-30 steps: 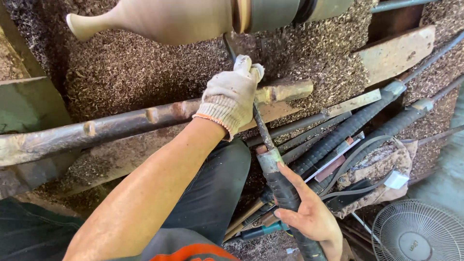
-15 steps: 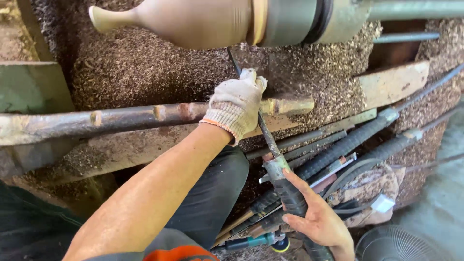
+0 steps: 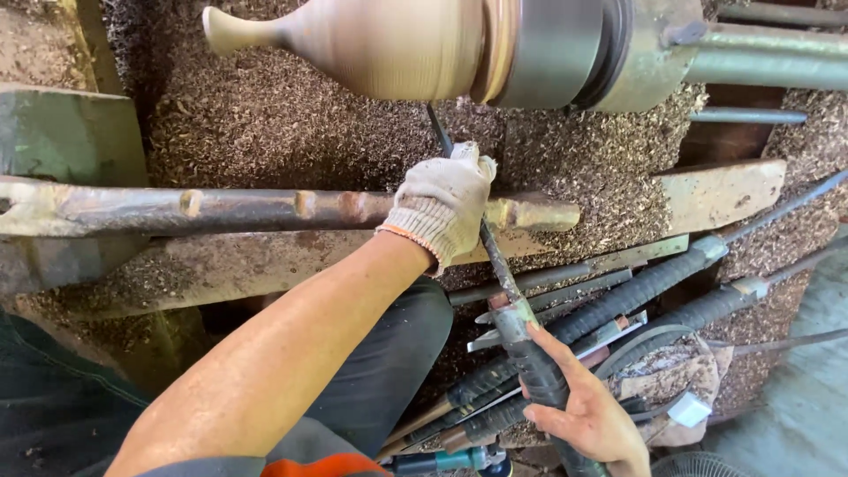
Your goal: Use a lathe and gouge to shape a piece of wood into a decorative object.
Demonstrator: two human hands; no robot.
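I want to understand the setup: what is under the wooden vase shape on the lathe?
Under the wooden vase shape lies a thick bed of wood shavings. The long turning tool reaches up beneath it; its tip is hidden by the wood.

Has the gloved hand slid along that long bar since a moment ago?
No. The gloved left hand sits at the same spot near the bar's right end.

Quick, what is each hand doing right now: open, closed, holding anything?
Left hand, gloved: closed over the turning tool where it crosses the rusty rest bar.
Right hand, bare: closed around the tool's dark wrapped handle.
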